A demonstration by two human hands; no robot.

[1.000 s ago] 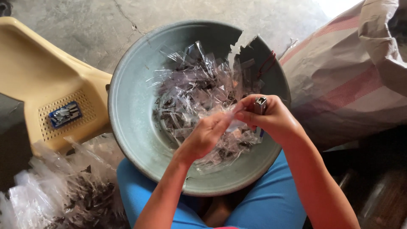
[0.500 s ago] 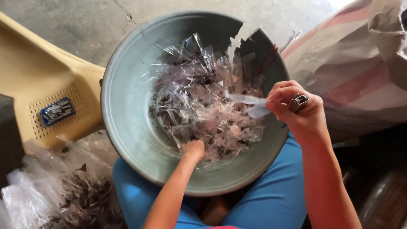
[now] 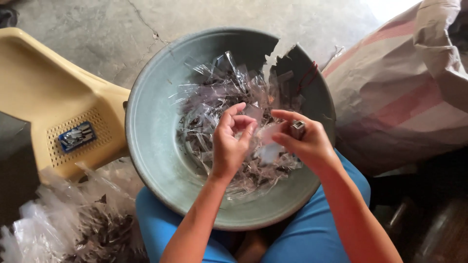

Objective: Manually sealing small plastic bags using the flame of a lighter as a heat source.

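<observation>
1. My left hand hovers over the basin on my lap, fingers curled half open, pinching a corner of a clear sleeve.
2. My right hand is closed on a small metal piece and the sleeve's other side (what the piece is, I can't tell).
3. The sleeve could slip and vanish into the clear pile beneath.
4. The basin's far rim is broken; its jagged edge might snag film.
5. Left, a bag is cut off; right, a sack.
</observation>
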